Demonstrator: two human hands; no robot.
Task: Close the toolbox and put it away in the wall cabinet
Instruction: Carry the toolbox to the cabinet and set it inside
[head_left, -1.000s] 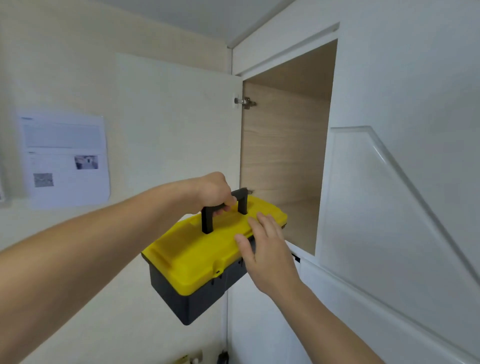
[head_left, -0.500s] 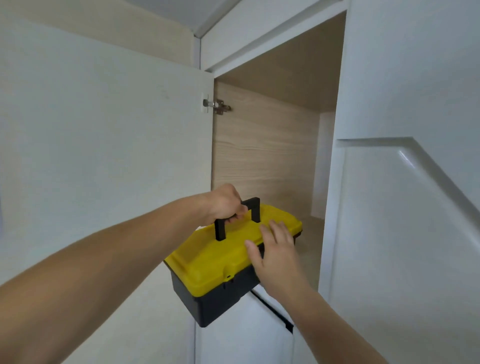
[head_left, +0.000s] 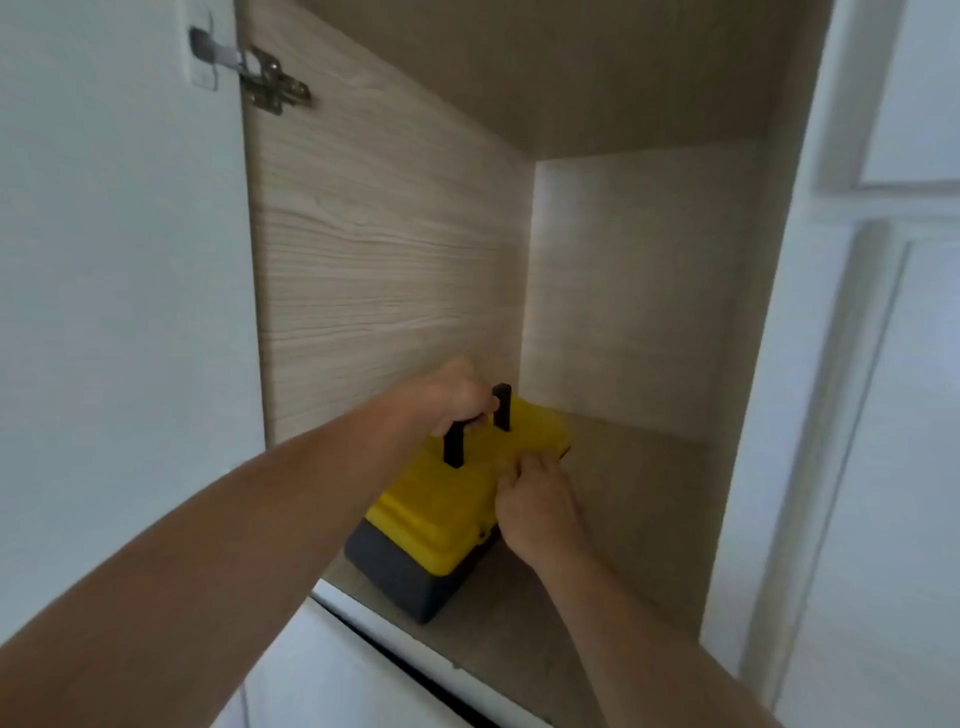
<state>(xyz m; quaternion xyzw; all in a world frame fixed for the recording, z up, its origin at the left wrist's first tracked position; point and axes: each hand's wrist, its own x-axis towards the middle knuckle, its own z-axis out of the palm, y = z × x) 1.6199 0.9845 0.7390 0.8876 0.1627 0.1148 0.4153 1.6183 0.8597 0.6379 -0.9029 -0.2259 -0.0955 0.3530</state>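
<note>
At lower centre of the frame, the closed toolbox (head_left: 441, 525) is set on the wall cabinet (head_left: 384, 249) floor near its front edge; its handle (head_left: 475, 423) is gripped by the left hand (head_left: 452, 395), while the lid is steadied by the right hand (head_left: 535, 514), fingers bent. If released this shallow, the door could be blocked.

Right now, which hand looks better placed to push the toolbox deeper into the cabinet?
Probably the right hand: it rests on the toolbox lid's near side. The left hand grips the handle.
</note>
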